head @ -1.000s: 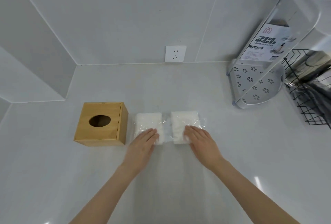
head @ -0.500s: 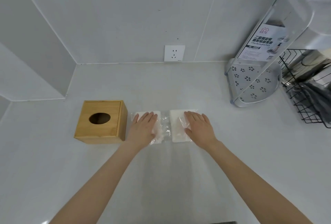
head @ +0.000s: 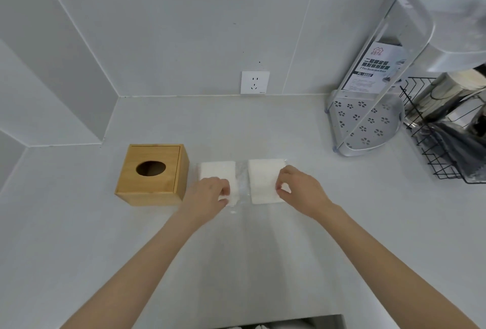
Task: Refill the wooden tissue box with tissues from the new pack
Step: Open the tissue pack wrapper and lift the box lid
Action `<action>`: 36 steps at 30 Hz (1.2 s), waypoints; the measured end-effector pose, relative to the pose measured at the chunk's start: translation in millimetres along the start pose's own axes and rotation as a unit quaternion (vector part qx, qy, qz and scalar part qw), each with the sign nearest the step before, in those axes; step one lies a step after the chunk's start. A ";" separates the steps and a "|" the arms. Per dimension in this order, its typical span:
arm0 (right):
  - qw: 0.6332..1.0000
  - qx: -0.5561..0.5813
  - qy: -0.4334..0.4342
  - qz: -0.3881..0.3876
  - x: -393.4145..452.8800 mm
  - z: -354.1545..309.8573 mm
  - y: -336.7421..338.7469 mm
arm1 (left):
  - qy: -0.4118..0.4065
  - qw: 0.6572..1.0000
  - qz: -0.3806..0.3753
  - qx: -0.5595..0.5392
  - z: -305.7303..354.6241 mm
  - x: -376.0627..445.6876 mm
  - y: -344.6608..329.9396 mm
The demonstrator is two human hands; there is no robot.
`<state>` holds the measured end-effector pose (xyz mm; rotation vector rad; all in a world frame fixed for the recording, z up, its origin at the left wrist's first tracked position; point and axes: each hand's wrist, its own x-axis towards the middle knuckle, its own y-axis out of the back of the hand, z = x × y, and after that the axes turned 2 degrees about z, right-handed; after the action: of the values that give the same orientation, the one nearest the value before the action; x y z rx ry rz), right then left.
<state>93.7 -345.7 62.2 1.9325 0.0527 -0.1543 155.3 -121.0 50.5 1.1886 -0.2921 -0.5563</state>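
2 curled hands, left hand (head: 209, 191) and right hand (head: 298, 188), pinch the clear-wrapped tissue pack (head: 243, 181), covering its near corners beside the wooden tissue box (head: 152, 174).

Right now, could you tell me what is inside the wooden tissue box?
Through the oval opening of the wooden tissue box only dark shadow shows, no tissue poking out; the rest of the interior is hidden.

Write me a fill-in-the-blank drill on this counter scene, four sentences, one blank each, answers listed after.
1. The wooden tissue box stands to the ____ of the tissue pack.
2. The opening in the top of the box is ____ in shape.
3. The left hand and the right hand both rest on the ____.
4. On the wall behind the counter sits a white ____.

Answers: left; oval; tissue pack; socket
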 end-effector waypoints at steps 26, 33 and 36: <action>0.994 0.049 -0.016 -0.097 -77.5 7.9 -43.4 | -0.008 0.996 -0.081 -0.040 -7.0 -78.8 -36.5; 0.999 0.013 0.029 0.035 -33.1 4.6 -41.6 | -0.026 0.999 0.032 -0.011 -12.1 -35.3 -22.4; 0.997 -0.036 0.054 0.043 -22.7 4.7 -49.3 | -0.043 0.998 0.008 0.049 -18.7 -27.2 -27.9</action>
<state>65.3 -331.5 17.8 1.8669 0.0457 0.0107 134.9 -98.5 19.8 1.2580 -0.4063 -0.5865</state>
